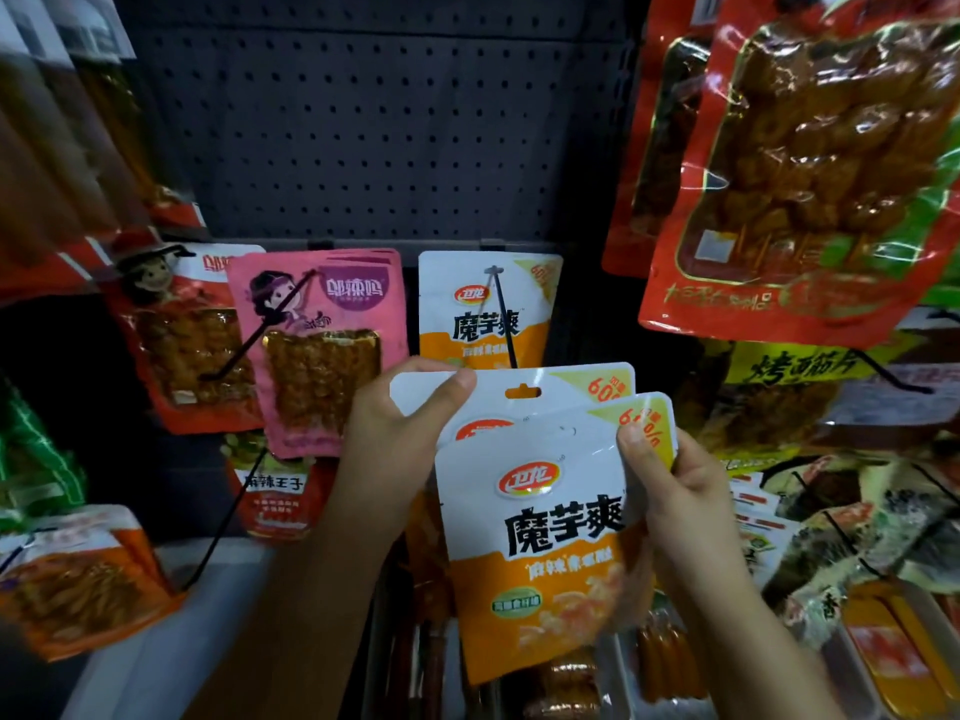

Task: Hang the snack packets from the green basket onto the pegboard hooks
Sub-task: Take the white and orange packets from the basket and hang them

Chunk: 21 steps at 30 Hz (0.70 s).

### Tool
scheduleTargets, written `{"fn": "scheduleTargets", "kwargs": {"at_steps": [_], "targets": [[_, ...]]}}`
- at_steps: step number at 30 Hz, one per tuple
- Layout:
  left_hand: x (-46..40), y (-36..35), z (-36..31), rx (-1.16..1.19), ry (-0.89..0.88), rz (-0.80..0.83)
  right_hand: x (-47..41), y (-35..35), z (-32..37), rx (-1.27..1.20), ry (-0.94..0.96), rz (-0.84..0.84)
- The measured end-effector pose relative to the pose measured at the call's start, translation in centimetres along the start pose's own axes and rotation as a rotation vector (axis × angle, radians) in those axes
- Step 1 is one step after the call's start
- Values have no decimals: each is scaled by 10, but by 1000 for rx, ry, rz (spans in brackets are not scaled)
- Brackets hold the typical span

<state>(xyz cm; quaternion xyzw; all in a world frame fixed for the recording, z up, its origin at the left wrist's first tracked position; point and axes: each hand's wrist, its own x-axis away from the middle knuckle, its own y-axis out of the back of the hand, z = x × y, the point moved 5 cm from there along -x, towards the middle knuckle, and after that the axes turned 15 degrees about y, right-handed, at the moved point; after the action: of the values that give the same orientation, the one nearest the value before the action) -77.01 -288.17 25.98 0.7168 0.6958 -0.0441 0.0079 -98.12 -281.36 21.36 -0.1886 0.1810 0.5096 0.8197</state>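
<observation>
Two white-and-orange snack packets are held in front of me. My left hand (400,433) pinches the top left corner of the rear packet (524,392), whose hang hole sits just below the tip of a black hook (503,317). My right hand (670,491) grips the right edge of the front packet (545,543), which overlaps the rear one. A matching packet (467,309) hangs on that hook against the dark pegboard (374,137). The green basket is not in view.
A pink packet (322,350) and a red packet (182,335) hang on hooks to the left. Large red packets (800,163) hang close at the upper right. More snacks crowd the lower right and left; shelf trays lie below.
</observation>
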Motion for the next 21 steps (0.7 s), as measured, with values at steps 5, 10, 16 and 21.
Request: {"fn": "scheduleTargets", "kwargs": {"at_steps": [5, 10, 16, 21], "targets": [[-3, -5, -5, 15, -55, 1, -6, 1, 2, -17, 29, -7], [-8, -3, 0, 38, -12, -5, -11, 0, -1, 10, 46, 0], [-19, 0, 12, 28, 30, 2, -11, -2, -10, 50, 19, -11], [-35, 6, 24, 35, 79, 92, -20, -7, -17, 69, -15, -16]]}}
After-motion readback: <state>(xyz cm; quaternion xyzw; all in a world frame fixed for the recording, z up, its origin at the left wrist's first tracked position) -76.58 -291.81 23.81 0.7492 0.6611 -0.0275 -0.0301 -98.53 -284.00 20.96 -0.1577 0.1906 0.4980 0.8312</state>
